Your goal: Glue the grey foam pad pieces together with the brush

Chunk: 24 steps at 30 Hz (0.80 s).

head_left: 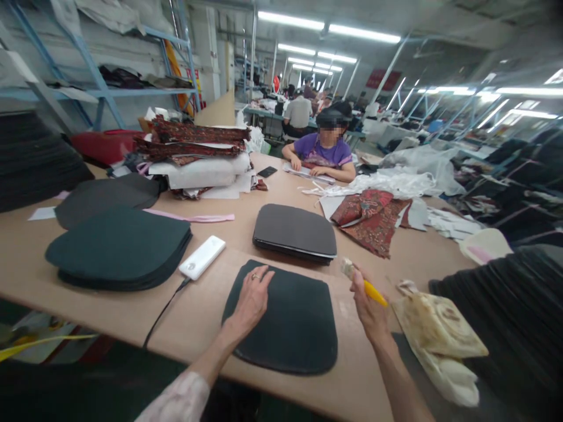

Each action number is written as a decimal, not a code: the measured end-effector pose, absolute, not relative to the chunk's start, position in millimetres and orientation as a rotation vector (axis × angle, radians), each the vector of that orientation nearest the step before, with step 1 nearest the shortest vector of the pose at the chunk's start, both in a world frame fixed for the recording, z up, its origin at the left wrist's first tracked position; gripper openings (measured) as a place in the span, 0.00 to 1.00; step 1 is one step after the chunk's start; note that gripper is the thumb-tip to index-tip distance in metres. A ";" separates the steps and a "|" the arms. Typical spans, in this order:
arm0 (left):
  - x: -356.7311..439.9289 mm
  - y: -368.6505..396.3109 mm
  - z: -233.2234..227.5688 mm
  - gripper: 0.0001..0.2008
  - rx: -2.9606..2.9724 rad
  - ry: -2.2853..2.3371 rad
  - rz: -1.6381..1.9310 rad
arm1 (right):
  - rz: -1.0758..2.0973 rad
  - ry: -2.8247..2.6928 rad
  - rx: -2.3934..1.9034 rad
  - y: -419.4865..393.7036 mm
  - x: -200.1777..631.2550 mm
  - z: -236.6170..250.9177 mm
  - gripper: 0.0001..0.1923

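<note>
The left hand (251,298) lies flat, fingers spread and holding nothing, on the upper left part of a dark foam pad (288,319) that sits on the wooden table (109,310) right in front of the person. The right hand (368,302) is closed around a brush with a yellow handle (375,292); its pale bristle end sticks out toward eleven o'clock and hangs just off the pad's upper right corner, at about two o'clock from the pad's middle, not touching it. To do this step well, I judge the left palm should press the pad firmly so that it does not slide on the smooth table, and the brush should be drawn across in even strokes from the far edge toward the body, right out to the rounded corners. The pressing hand would need to shift so that no patch under it is missed. At twelve o'clock from the pad a short stack of similar pads (294,232) lies near; at ten o'clock a white box with a black cord (202,257) lies just beside, and beyond it a larger stack of dark pads (118,249). At three o'clock lies a stained cloth (437,328), near the brush hand. Patterned red fabric (372,217) lies at one o'clock, and a person in a purple shirt (323,153) works at the far side.
</note>
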State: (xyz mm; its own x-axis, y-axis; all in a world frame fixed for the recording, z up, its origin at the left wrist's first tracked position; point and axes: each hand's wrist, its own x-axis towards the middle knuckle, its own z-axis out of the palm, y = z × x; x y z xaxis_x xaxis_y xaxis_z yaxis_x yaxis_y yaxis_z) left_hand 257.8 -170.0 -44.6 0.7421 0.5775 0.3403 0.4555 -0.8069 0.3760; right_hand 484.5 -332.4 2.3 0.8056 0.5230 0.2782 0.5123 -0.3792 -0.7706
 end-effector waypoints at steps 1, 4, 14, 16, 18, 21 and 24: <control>275.6 -163.8 -40.4 0.24 2.681 0.780 0.650 | 0.113 -0.730 -1.938 -317.8 487.2 12.2 0.28; 325.0 -142.7 -29.4 0.25 2.721 0.695 0.600 | 0.381 -0.667 -1.642 -264.1 492.2 32.3 0.30; 367.9 -64.0 -50.6 0.19 2.844 0.515 0.391 | 0.742 -1.027 -1.441 -110.2 477.9 41.3 0.20; 365.8 -60.4 -58.5 0.21 2.804 0.504 0.399 | 0.830 -1.067 -1.450 -97.0 474.3 34.9 0.19; 365.9 -60.1 -62.6 0.22 2.744 0.516 0.395 | 0.923 -1.113 -1.456 -88.9 470.9 28.6 0.19; 369.3 -60.8 -64.0 0.25 2.693 0.521 0.367 | 1.048 -1.201 -1.461 -78.9 467.5 21.0 0.18; 371.6 -60.3 -65.4 0.23 2.689 0.510 0.390 | 1.041 -1.263 -1.477 -63.7 469.2 14.2 0.15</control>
State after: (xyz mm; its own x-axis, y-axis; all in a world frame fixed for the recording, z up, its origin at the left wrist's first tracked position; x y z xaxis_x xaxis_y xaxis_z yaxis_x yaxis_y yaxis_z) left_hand 371.6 -60.3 -65.4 0.8961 0.3980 0.1966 0.2941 -0.8640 0.4087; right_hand 469.2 -63.7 14.2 0.1225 0.9916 -0.0416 0.2307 -0.0692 -0.9706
